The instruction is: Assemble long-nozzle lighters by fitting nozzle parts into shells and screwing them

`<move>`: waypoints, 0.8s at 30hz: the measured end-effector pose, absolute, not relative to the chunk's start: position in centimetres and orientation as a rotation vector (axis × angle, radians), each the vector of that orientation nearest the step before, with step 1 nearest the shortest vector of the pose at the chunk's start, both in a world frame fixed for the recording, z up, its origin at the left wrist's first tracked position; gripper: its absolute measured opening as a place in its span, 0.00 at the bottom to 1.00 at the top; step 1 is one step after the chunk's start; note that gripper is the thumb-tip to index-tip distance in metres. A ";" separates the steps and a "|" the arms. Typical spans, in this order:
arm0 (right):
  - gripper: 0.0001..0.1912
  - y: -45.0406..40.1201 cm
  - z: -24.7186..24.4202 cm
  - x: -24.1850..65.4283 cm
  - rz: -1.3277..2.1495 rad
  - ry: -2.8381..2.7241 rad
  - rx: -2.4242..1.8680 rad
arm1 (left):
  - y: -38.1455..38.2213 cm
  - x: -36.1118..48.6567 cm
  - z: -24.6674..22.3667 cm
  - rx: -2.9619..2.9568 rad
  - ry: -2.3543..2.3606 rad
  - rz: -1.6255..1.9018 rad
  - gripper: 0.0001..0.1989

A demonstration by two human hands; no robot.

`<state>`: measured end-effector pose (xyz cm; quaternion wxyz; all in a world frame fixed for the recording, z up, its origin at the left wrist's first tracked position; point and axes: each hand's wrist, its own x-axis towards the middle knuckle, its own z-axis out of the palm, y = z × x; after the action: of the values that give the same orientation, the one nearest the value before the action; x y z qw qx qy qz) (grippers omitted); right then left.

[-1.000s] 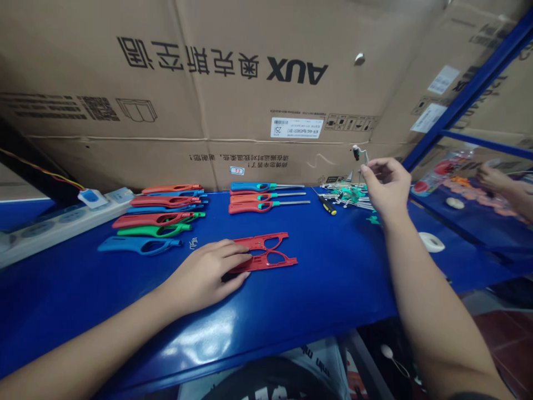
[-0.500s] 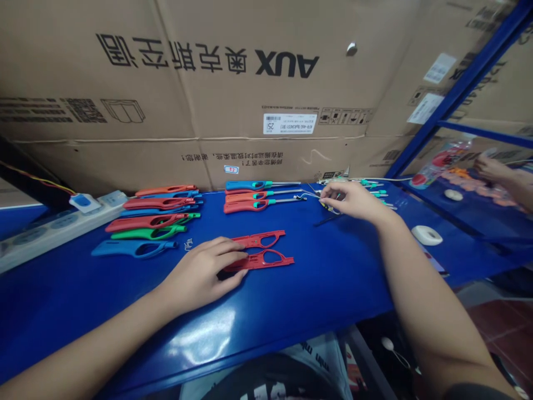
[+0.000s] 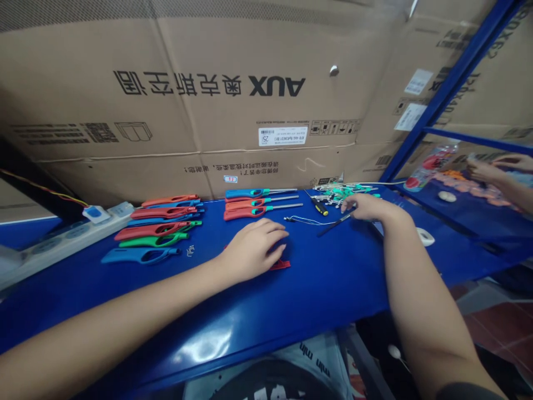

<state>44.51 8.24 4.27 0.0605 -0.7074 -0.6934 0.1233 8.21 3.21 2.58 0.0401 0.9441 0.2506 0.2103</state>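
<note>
Red lighter shell (image 3: 281, 265) mostly covered by the left hand (image 3: 255, 250), mid-worktop (image 3: 328, 278).
Only plain red slivers of the shell can be seen; its narrow end is pointed toward the worktop's right end, its long axis laid roughly along the back edge. Over it the left fingers are loosely curled; whether it is gripped cannot be told. Nearer the back edge, a slim dark rod (image 3: 333, 226) is set aslant, its upper end met by the right hand (image 3: 366, 206), fingers bent; whether they are closed on it cannot be told. The hands are held well apart.
</note>
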 end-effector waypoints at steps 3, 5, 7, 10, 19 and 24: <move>0.18 8.7 3.6 44.8 0.404 -2.120 -2.192 | 5.6 11.7 2.1 2.922 0.826 0.552 0.16; 0.17 9.0 3.3 44.8 0.418 -2.132 -2.214 | 7.1 13.6 1.5 2.914 0.858 0.539 0.17; 0.15 9.1 3.1 44.9 0.431 -2.139 -2.230 | 8.5 15.2 1.0 2.902 0.880 0.522 0.18; 0.12 9.1 3.1 44.9 0.455 -2.150 -2.223 | 10.0 16.5 0.3 2.866 0.887 0.484 0.11; 0.05 8.5 4.1 43.9 0.400 -2.167 -1.936 | 11.5 15.3 0.8 2.600 0.941 0.577 0.07; 0.07 8.1 4.9 42.3 0.362 -2.193 -1.696 | 11.9 13.4 2.2 2.356 0.962 0.617 0.10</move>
<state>42.29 8.07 4.91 0.1719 -0.5977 -0.7726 0.1275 13.37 11.92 2.23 0.2584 0.8691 0.3550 0.2276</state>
